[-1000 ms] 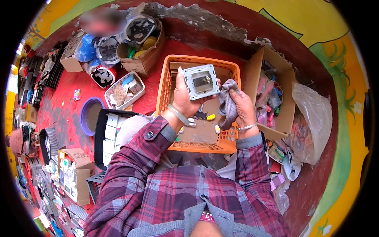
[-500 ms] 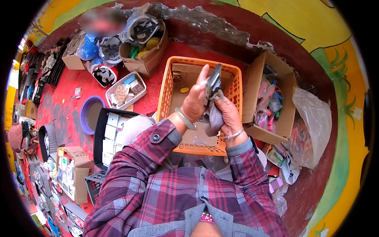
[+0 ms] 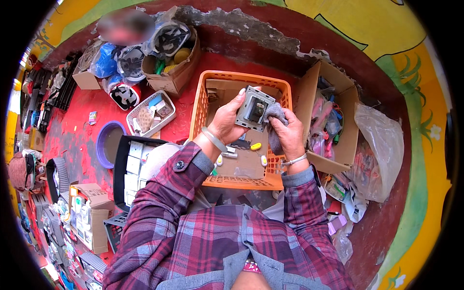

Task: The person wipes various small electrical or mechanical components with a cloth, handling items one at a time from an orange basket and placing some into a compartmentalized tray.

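My left hand (image 3: 227, 121) grips the edge of a square wall socket or switch plate (image 3: 254, 110), its metal frame and dark central block facing up. In my right hand (image 3: 288, 134) is a bunched grey cloth (image 3: 275, 121), pressed against the plate's right edge. Both hands are above an orange plastic basket (image 3: 199, 111) with a cardboard sheet on its bottom. Below the plate, inside the basket, lie a yellow oval piece (image 3: 255, 146) and a white-and-yellow piece (image 3: 264, 160), along with small dark and pale parts.
Right of the basket stands a cardboard box (image 3: 302, 113) of bagged items, beside a clear plastic bag (image 3: 379, 145). To the left are a white basket (image 3: 162, 124), a purple basin (image 3: 100, 145) and a black crate (image 3: 119, 174) of white boxes. Helmets (image 3: 169, 37) sit behind, near the wall.
The plate has turned from nearly edge-on to lying with its metal frame side up. My hands have spread slightly apart, and the cloth has shifted to the plate's right edge.
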Demonstrator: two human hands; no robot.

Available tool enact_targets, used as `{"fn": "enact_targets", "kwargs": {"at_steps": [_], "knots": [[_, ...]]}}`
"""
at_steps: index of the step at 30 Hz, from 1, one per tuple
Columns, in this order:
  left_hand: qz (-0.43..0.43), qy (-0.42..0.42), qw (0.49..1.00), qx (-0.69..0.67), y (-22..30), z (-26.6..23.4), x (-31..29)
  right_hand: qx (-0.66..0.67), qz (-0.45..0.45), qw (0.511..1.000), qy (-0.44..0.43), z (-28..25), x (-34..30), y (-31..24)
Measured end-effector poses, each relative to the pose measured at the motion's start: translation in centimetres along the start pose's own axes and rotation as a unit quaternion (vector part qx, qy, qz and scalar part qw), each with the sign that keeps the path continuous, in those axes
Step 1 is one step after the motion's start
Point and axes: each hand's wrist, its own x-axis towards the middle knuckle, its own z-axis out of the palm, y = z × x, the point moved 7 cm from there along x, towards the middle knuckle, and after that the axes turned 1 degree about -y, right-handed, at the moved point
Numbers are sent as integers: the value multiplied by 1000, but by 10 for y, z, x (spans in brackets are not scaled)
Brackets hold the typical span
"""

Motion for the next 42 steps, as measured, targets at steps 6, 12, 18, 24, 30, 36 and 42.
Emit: {"fn": "enact_targets", "kwargs": {"at_steps": [6, 12, 18, 24, 30, 36, 42], "knots": [[108, 40, 992, -49, 12, -12, 3, 146, 112, 982, -52, 11, -10, 8], [87, 16, 996, 10, 3, -14, 4, 96, 133, 986, -18, 14, -15, 17], [87, 0, 994, 64, 4, -2, 1, 111, 119, 987, 3, 12, -16, 19], [92, -15, 994, 61, 6, 6, -5, 159, 118, 980, 17, 13, -18, 15], [83, -10, 994, 71, 6, 11, -6, 159, 77, 983, 48, 10, -19, 17], [49, -31, 994, 87, -18, 11, -11, 153, -8, 984, 87, -8, -6, -3], [26, -32, 993, 109, -19, 18, -13, 136, -18, 987, 78, -14, 2, -8]]}}
